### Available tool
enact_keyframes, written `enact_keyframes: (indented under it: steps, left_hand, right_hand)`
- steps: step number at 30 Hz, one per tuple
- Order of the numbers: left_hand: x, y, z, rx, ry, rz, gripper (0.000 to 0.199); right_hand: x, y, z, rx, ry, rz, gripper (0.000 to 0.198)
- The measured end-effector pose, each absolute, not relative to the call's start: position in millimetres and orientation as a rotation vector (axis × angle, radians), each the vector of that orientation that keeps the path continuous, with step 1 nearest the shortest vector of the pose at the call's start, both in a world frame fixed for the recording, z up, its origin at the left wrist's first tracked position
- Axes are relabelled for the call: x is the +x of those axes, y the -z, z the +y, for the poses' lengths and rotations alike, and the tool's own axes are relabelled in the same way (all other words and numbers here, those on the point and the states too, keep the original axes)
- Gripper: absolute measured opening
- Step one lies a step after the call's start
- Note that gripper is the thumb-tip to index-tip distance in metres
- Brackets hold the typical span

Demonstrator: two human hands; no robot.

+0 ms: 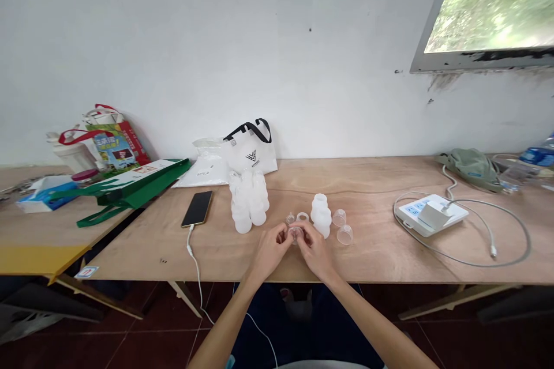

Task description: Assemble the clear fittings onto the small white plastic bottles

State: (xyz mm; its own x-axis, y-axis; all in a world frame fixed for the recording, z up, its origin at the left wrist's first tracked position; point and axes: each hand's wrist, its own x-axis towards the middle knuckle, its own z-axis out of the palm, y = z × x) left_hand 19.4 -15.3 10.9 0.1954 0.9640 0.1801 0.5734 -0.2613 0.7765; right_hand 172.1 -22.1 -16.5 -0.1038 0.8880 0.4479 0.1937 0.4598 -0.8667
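My left hand (273, 244) and my right hand (315, 248) meet near the table's front edge, fingers closed around a small clear plastic piece (296, 232). Its exact shape is partly covered by my fingertips. Just beyond them lie a white ring (302, 216) and another small clear plastic part (289, 218). A white bottle with a bulging, wavy body (321, 217) stands beside my right hand. To its right are two clear plastic cups, one farther back (339, 218) and one nearer (345, 235). Several similar white bottles (250, 200) stand grouped beyond my left hand.
A phone (197, 209) on a white cable lies to the left. Behind the bottles are a white tote bag (255, 153) and a white plastic package (205, 170). A green bag (134, 190) sits farther left. A white power strip (418, 213) with a looped cable occupies the right side.
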Motion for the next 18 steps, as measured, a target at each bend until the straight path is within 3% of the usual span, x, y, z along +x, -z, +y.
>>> enact_keyframes:
  steps: [9,18]
  left_hand:
    - [15.3,-15.9,-17.5,1.929,-0.858,1.465,0.041]
    - [20.2,-20.2,-21.4,1.919,-0.923,1.505,0.042]
  right_hand:
    - [172.0,14.6,-21.6,-0.954,-0.74,-1.657,0.025]
    - [173.1,20.4,-22.1,-0.927,-0.958,-1.548,0.033]
